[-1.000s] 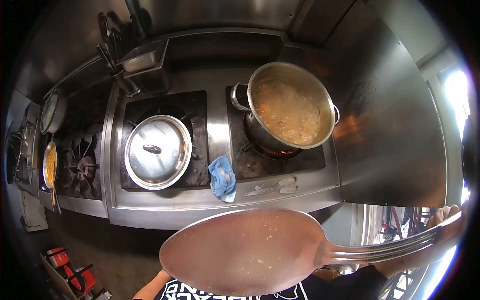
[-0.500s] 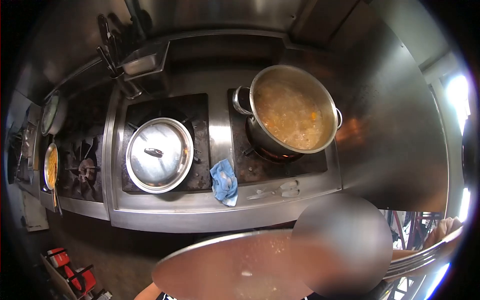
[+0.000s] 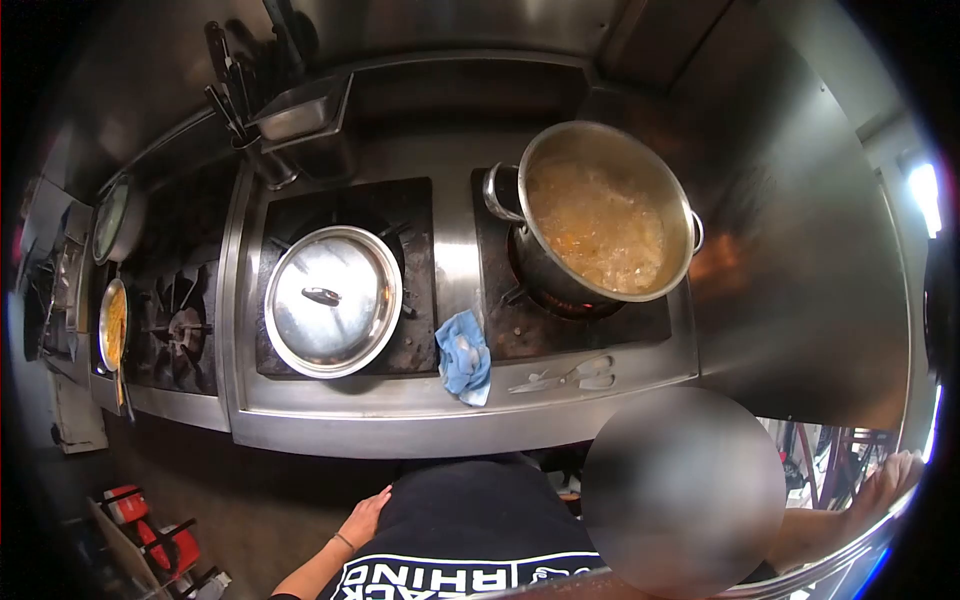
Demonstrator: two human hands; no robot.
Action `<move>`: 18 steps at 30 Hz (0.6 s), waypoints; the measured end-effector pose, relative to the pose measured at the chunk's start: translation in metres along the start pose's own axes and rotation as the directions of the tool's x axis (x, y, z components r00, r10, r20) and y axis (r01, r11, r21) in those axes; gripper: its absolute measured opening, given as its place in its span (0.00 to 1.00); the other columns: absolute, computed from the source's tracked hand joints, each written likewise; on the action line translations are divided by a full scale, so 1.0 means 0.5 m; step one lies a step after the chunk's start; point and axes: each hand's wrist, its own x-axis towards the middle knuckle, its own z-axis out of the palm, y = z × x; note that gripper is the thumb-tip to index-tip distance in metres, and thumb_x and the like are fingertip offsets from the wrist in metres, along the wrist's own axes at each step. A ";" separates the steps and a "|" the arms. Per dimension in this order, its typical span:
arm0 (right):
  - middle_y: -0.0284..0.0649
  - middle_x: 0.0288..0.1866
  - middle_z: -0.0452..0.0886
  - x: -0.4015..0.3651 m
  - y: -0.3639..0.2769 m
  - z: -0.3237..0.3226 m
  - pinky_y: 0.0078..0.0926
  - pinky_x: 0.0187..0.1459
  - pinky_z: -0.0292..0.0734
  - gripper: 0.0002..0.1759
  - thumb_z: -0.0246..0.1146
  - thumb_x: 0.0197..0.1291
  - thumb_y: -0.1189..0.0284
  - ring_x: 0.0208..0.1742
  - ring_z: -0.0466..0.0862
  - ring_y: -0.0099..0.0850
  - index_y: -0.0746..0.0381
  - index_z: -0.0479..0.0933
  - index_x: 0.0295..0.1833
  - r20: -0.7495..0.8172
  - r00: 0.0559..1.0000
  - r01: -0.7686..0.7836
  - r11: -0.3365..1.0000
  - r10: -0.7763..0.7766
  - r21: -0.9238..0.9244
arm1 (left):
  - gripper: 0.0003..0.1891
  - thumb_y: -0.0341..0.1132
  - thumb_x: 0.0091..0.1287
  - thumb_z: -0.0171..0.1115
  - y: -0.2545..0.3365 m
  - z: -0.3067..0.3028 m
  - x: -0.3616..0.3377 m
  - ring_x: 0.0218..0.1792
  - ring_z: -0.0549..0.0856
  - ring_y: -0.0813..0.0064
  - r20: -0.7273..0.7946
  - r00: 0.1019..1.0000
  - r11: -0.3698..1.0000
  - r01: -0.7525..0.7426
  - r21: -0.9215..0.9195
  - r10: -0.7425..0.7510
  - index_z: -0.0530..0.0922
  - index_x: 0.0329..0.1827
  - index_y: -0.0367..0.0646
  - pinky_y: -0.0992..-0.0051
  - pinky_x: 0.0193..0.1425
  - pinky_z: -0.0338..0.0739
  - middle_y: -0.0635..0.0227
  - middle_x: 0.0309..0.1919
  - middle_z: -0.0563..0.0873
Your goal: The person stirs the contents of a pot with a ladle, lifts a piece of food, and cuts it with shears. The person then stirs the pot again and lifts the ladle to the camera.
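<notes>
My left hand (image 3: 364, 520) lies at the side of my black shirt (image 3: 465, 515), its fingers stretched out and nothing in them. At the lower right edge, my right hand (image 3: 884, 487) is closed on the rim of a large round metal piece of cookware (image 3: 845, 560), most of which is out of view. A round blur covers the area between my shirt and right forearm. Ahead on the stove, a tall two-handled pot (image 3: 545, 262) of bubbling orange-brown broth (image 3: 598, 232) stands over a lit flame. Left of it sits a lidded pot, its shiny lid (image 3: 335, 300) in place.
On the stove's front ledge lie a blue cloth (image 3: 463, 358) and what looks like scissors (image 3: 570, 377). A pan (image 3: 116, 320) with yellowish food sits on the far-left burners. Utensils (image 3: 232, 85) stand in a holder at the back, beside metal tubs (image 3: 300, 125).
The large metal cookware has dropped down and right, uncovering my shirt and left hand. My right hand remains at its rim and sits slightly lower. The view has shifted slightly left.
</notes>
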 end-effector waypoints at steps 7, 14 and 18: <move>0.45 0.51 0.74 0.041 0.034 0.015 0.15 0.30 0.74 0.18 0.52 0.66 0.74 0.33 0.78 0.24 0.67 0.65 0.60 0.136 0.941 0.289 0.522 -0.311 -0.803 | 0.27 0.39 0.63 0.55 0.074 -0.053 -0.001 0.63 0.70 0.55 0.074 0.971 0.837 0.234 -0.494 -0.228 0.65 0.64 0.36 0.64 0.68 0.61 0.52 0.63 0.70; 0.44 0.30 0.77 0.067 0.128 -0.021 0.05 0.11 0.56 0.17 0.47 0.70 0.71 0.07 0.59 0.13 0.66 0.68 0.59 -0.316 0.949 -0.073 0.969 -0.007 -0.238 | 0.28 0.23 0.59 0.53 -0.024 0.028 -0.003 0.60 0.73 0.54 0.011 1.000 1.000 0.004 0.016 -0.004 0.59 0.64 0.41 0.62 0.63 0.67 0.55 0.68 0.65; 0.44 0.31 0.77 0.067 0.150 -0.061 0.08 0.14 0.63 0.15 0.51 0.69 0.66 0.11 0.67 0.16 0.67 0.73 0.51 -0.271 0.958 0.017 0.960 -0.096 -0.279 | 0.29 0.27 0.61 0.56 -0.021 0.031 -0.005 0.59 0.72 0.54 0.004 1.000 0.999 -0.014 0.032 0.014 0.57 0.65 0.42 0.62 0.63 0.66 0.55 0.69 0.62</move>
